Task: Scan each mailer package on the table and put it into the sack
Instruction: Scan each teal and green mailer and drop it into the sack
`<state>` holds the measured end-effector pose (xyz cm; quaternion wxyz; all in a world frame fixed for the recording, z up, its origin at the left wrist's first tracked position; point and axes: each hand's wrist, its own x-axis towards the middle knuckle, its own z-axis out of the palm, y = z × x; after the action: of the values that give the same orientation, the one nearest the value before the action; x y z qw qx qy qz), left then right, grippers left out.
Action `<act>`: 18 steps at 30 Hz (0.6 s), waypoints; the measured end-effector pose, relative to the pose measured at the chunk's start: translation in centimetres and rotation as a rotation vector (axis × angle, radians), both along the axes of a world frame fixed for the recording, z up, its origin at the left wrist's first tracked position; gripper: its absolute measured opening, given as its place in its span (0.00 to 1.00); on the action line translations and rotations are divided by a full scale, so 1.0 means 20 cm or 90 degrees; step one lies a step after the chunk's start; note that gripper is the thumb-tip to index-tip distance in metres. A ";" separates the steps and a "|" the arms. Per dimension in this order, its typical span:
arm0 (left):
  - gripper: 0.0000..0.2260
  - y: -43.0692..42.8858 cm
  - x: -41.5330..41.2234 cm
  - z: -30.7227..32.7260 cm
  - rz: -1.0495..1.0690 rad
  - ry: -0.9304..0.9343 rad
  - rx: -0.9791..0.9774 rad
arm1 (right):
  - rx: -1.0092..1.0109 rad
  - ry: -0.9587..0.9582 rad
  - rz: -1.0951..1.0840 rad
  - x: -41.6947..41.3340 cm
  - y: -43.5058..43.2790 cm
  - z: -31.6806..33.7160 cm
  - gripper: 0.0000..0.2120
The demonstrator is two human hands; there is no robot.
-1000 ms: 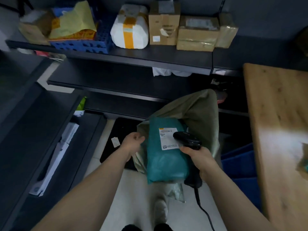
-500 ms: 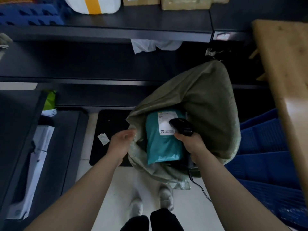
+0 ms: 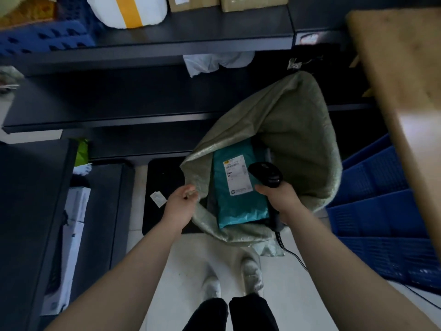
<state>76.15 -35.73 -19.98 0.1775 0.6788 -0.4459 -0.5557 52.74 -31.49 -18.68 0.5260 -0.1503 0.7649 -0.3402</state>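
A person stands over an open grey-green sack [image 3: 293,120] on the floor, seen from a head-worn camera looking down. The left hand [image 3: 181,202] pinches the sack's rim at its 9 o'clock edge, thumb and fingers closed on the fabric and holding the mouth wide. The right hand [image 3: 279,199] is wrapped around the handle of a black barcode scanner [image 3: 265,174], whose head points toward 11 o'clock and overlaps the right edge of a teal mailer [image 3: 239,206]. The mailer lies inside the sack's mouth, its white shipping label [image 3: 236,177] facing up; whether the right hand also supports it cannot be told. The scanner's cable [image 3: 291,252] trails off toward 5 o'clock. A wooden tabletop [image 3: 403,75] fills the frame at 2 o'clock, with blue crates [image 3: 381,211] below it at 4 o'clock. On the dark shelf [image 3: 202,34] at 12 o'clock sit a white parcel banded with yellow tape [image 3: 126,10] and cardboard boxes [image 3: 193,2]. A black mat [image 3: 162,182] lies on the floor just left of the sack.
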 end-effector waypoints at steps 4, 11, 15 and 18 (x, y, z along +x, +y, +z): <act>0.18 0.05 -0.06 0.24 -0.130 -0.083 -0.042 | -0.050 0.023 -0.007 -0.03 0.20 0.34 0.08; 0.16 0.19 -0.44 0.76 -0.375 -0.131 -0.215 | -0.094 0.024 -0.068 -0.23 0.75 0.97 0.07; 0.18 0.37 -0.79 1.03 -0.537 -0.201 -0.376 | -0.095 0.061 -0.098 -0.46 1.09 1.24 0.07; 0.18 0.54 -1.08 1.20 -0.622 -0.247 -0.497 | -0.082 0.125 -0.124 -0.70 1.35 1.37 0.07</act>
<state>54.59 -24.89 3.93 0.0541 0.3716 -0.8959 -0.2374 38.65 -4.47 8.71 0.4027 -0.1412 0.8002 -0.4214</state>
